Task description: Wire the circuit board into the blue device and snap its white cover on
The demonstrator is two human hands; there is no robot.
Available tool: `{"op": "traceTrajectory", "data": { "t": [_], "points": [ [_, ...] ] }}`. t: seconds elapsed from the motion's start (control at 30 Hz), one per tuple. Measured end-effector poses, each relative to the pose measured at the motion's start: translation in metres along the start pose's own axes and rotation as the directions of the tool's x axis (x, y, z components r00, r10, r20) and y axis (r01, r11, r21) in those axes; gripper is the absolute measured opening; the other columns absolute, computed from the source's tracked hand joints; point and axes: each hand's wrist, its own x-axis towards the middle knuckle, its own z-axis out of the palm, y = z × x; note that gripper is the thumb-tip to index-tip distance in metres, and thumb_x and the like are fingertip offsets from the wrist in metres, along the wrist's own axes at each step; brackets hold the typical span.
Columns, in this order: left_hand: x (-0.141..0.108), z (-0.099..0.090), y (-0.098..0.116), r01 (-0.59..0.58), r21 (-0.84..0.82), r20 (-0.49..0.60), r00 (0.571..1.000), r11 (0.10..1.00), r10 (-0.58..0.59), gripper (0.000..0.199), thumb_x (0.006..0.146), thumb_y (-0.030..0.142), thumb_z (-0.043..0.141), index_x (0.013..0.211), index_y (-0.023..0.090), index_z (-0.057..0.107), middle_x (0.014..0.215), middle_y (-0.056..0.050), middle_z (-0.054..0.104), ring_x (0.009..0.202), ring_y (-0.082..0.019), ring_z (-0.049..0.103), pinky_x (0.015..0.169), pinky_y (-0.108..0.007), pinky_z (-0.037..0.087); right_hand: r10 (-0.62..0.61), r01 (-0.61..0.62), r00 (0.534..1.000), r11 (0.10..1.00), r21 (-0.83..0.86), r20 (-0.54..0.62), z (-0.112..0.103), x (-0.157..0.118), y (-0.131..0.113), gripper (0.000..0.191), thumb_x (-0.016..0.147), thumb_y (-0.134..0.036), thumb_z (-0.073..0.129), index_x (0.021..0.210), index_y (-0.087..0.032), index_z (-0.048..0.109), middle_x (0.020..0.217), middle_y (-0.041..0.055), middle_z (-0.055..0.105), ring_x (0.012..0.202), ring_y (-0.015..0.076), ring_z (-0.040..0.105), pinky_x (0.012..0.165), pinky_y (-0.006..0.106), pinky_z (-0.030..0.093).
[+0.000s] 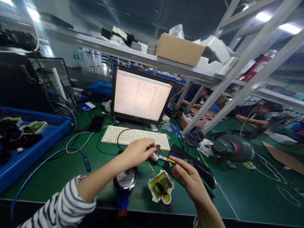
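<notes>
My left hand (140, 151) reaches over the lower edge of the keyboard, its fingers closed on a small grey-and-white piece (155, 157) whose kind I cannot make out. My right hand (187, 175) pinches the yellow end of a slim white-and-yellow stick (166, 159), its white end pointing at that piece. Below the hands, a cream plastic housing (150, 187) lies open, showing a green circuit board with thin red, black and yellow wires. Under my left forearm is a round, dark-rimmed device (126, 179) with a blue lower part.
A monitor (142, 95) stands behind the white keyboard (135, 135). At left are a blue tray (57, 131) with similar housings, a phone (97, 123) and a blue cable (47, 163). A black glossy object (204, 172) lies right. Shelf posts rise at right; co-workers sit beyond.
</notes>
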Motion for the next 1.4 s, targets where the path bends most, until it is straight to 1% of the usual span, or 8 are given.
{"op": "traceTrajectory", "data": {
  "t": [0.27, 0.5, 0.67, 0.9, 1.07, 1.2, 1.3, 1.4],
  "points": [
    [-0.031, -0.021, -0.030, 0.161, 0.225, -0.148, 0.981, 0.961, -0.129, 0.019, 0.087, 0.031, 0.046, 0.083, 0.021, 0.061, 0.087, -0.002, 0.064, 0.081, -0.019, 0.060, 0.069, -0.030, 0.041, -0.084, 0.136, 0.983, 0.930, -0.342, 0.163, 0.018, -0.001, 0.003, 0.033, 0.085, -0.040, 0.057, 0.115, -0.027, 0.062, 0.119, 0.0070, 0.059, 0.113, 0.0249, 0.052, 0.100, 0.042, 0.039],
    [-0.068, -0.008, -0.061, 0.260, 0.092, -0.198, 0.951, 0.961, -0.239, 0.019, 0.086, 0.031, 0.045, 0.078, 0.021, 0.060, 0.084, -0.003, 0.065, 0.084, -0.019, 0.059, 0.076, -0.031, 0.043, -0.037, -0.013, 0.997, 0.811, -0.585, -0.074, -0.008, -0.041, 0.049, 0.036, 0.075, -0.047, 0.061, 0.102, -0.023, 0.065, 0.100, 0.0085, 0.063, 0.087, 0.0244, 0.060, 0.074, 0.034, 0.052],
    [-0.072, 0.000, -0.063, 0.299, 0.080, -0.252, 0.929, 0.951, -0.271, 0.020, 0.087, 0.031, 0.042, 0.082, 0.022, 0.059, 0.082, -0.001, 0.066, 0.078, -0.018, 0.061, 0.071, -0.029, 0.042, 0.154, -0.140, 0.987, 0.713, -0.687, -0.042, 0.001, -0.068, 0.086, 0.036, 0.068, -0.037, 0.065, 0.102, -0.024, 0.063, 0.093, 0.0042, 0.059, 0.071, 0.0185, 0.059, 0.069, 0.029, 0.051],
    [-0.072, 0.002, -0.062, 0.296, 0.230, -0.232, 0.942, 0.927, -0.243, 0.017, 0.081, 0.026, 0.048, 0.076, 0.020, 0.063, 0.082, -0.005, 0.064, 0.087, -0.024, 0.056, 0.078, -0.037, 0.041, 0.165, -0.123, 0.986, 0.851, -0.511, 0.036, 0.016, -0.063, 0.078, 0.017, 0.075, -0.036, 0.061, 0.075, -0.020, 0.066, 0.074, 0.0036, 0.057, 0.061, 0.0169, 0.055, 0.059, 0.029, 0.046],
    [-0.076, 0.004, -0.065, 0.323, 0.175, -0.257, 0.927, 0.930, -0.274, 0.019, 0.080, 0.027, 0.049, 0.070, 0.017, 0.061, 0.086, -0.007, 0.057, 0.087, -0.023, 0.054, 0.078, -0.036, 0.043, 0.254, -0.267, 0.963, 0.941, 0.207, 0.085, 0.048, -0.036, 0.033, 0.031, 0.070, -0.046, 0.072, 0.079, -0.017, 0.064, 0.074, 0.0042, 0.061, 0.059, 0.0158, 0.058, 0.054, 0.027, 0.049],
    [-0.076, 0.007, -0.068, 0.338, 0.031, -0.287, 0.905, 0.941, -0.315, 0.022, 0.084, 0.030, 0.045, 0.078, 0.018, 0.062, 0.085, -0.005, 0.056, 0.084, -0.020, 0.056, 0.078, -0.035, 0.043, 0.114, -0.091, 0.992, 0.947, 0.309, -0.057, 0.096, 0.003, 0.009, 0.034, 0.067, -0.046, 0.075, 0.078, -0.017, 0.062, 0.079, 0.0059, 0.065, 0.061, 0.0170, 0.061, 0.049, 0.025, 0.048],
    [-0.080, 0.008, -0.070, 0.273, 0.035, -0.268, 0.929, 0.961, -0.254, 0.017, 0.081, 0.028, 0.051, 0.076, 0.019, 0.064, 0.087, -0.004, 0.057, 0.088, -0.020, 0.055, 0.080, -0.034, 0.044, -0.113, 0.115, 0.981, 0.993, 0.006, -0.158, 0.123, 0.034, 0.005, 0.026, 0.073, -0.041, 0.071, 0.081, -0.018, 0.063, 0.071, 0.0021, 0.063, 0.058, 0.0143, 0.056, 0.048, 0.023, 0.043],
    [-0.088, 0.009, -0.073, 0.221, 0.070, -0.264, 0.944, 0.973, -0.196, 0.014, 0.079, 0.028, 0.054, 0.075, 0.021, 0.066, 0.094, -0.005, 0.057, 0.093, -0.020, 0.055, 0.083, -0.035, 0.044, -0.306, 0.268, 0.950, 0.904, -0.334, -0.066, 0.140, 0.054, 0.008, 0.014, 0.080, -0.033, 0.066, 0.082, -0.019, 0.065, 0.071, 0.0005, 0.062, 0.060, 0.0142, 0.054, 0.057, 0.026, 0.042]
  ]
}}
